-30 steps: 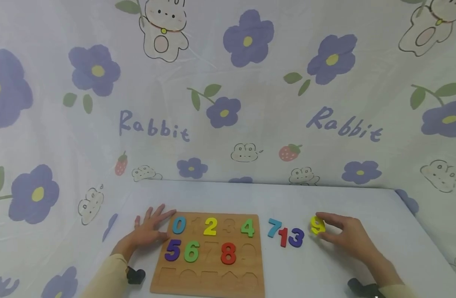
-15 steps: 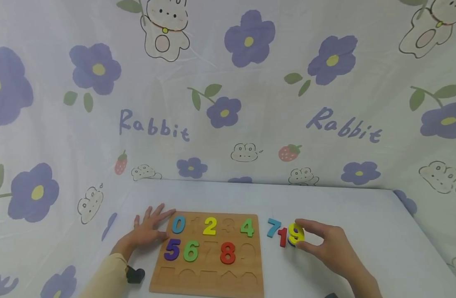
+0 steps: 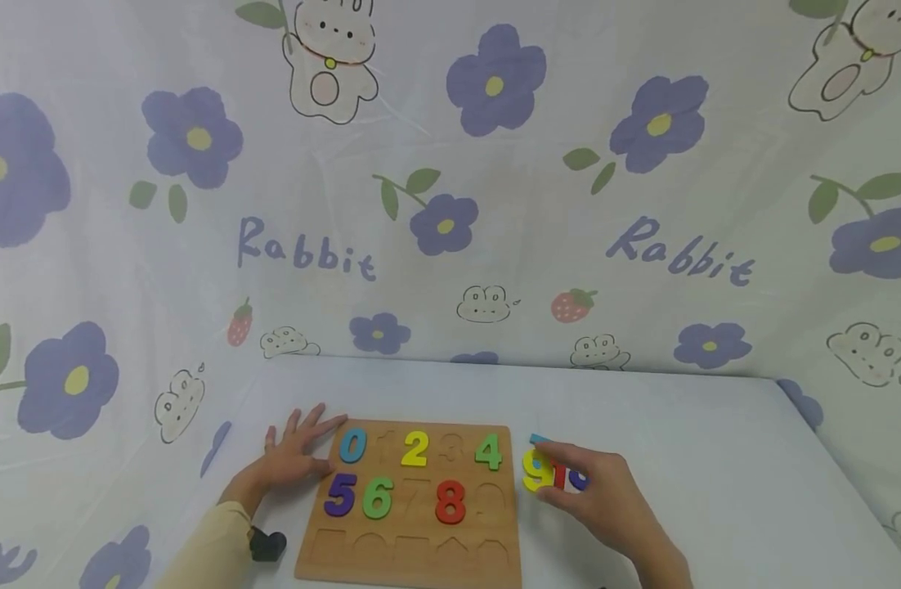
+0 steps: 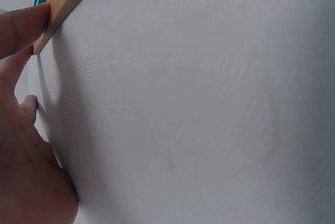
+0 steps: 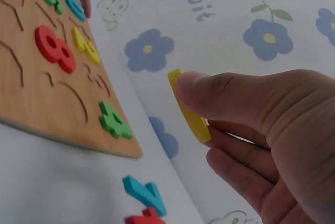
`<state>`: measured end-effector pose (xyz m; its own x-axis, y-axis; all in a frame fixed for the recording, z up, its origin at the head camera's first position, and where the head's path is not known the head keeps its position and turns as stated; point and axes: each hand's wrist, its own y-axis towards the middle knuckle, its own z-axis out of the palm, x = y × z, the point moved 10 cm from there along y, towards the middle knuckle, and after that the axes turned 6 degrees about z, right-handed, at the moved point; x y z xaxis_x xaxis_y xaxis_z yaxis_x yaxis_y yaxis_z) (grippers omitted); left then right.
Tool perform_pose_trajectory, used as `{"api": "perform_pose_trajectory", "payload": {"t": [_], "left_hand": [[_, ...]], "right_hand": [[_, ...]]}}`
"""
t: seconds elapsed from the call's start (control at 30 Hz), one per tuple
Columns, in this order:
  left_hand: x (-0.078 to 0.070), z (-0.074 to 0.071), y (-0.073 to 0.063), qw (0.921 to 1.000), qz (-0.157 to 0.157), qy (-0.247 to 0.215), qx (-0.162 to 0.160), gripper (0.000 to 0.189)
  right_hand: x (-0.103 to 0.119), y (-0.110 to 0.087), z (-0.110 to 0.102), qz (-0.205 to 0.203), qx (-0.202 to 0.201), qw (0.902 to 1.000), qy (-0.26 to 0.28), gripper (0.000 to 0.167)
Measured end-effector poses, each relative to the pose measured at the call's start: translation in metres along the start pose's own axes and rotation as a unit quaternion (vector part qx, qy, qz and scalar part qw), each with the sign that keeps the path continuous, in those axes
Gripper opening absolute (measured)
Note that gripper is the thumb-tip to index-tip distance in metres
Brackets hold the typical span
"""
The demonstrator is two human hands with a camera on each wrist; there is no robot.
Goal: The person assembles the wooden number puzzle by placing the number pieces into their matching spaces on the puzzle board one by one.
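Observation:
In the head view my right hand (image 3: pixel 605 499) pinches a yellow number 9 (image 3: pixel 536 471) between thumb and fingers, just right of the wooden number board (image 3: pixel 421 564). The right wrist view shows this yellow 9 (image 5: pixel 189 110) edge-on, lifted off the table. Behind and under the hand lie a blue 7 (image 3: pixel 539 439), a red 1 (image 3: pixel 559 476) and a purple 3 (image 3: pixel 580 479), all partly hidden. My left hand (image 3: pixel 296 458) lies with fingers spread at the board's left edge, its thumb and forefinger touching it; the left wrist view shows the thumb (image 4: pixel 26 28) against the edge.
Seated on the board are a blue 0 (image 3: pixel 352 446), yellow 2 (image 3: pixel 414 449), green 4 (image 3: pixel 488 452), purple 5 (image 3: pixel 341 495), green 6 (image 3: pixel 378 497) and red 8 (image 3: pixel 450 501). Bare recesses show between them. A patterned cloth (image 3: pixel 450 164) hangs behind the white table (image 3: pixel 679 409).
My right hand has carried the yellow 9 leftward, over the purple 3 and red 1, to near the board's right edge. The left hand has stayed in place.

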<state>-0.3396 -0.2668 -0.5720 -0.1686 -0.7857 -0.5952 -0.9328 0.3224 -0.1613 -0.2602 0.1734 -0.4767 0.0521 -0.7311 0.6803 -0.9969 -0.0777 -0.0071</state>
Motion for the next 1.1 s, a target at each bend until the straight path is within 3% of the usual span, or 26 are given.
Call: {"api": "perform_pose_trajectory", "payload": {"t": [0.33, 0.7, 1.1], "left_hand": [[0.0, 0.002, 0.0, 1.0, -0.001, 0.004, -0.002, 0.082], [0.001, 0.002, 0.0, 1.0, 0.0, 0.001, 0.001, 0.081], [0.002, 0.001, 0.003, 1.0, 0.001, 0.003, 0.0, 0.082]], "right_hand": [[0.014, 0.004, 0.03, 0.005, 0.024, 0.9997, 0.004, 0.052], [0.008, 0.01, 0.08, -0.027, 0.095, 0.9951, 0.003, 0.051], [0.007, 0.012, 0.103, -0.026, 0.115, 0.9924, -0.035, 0.054]]}}
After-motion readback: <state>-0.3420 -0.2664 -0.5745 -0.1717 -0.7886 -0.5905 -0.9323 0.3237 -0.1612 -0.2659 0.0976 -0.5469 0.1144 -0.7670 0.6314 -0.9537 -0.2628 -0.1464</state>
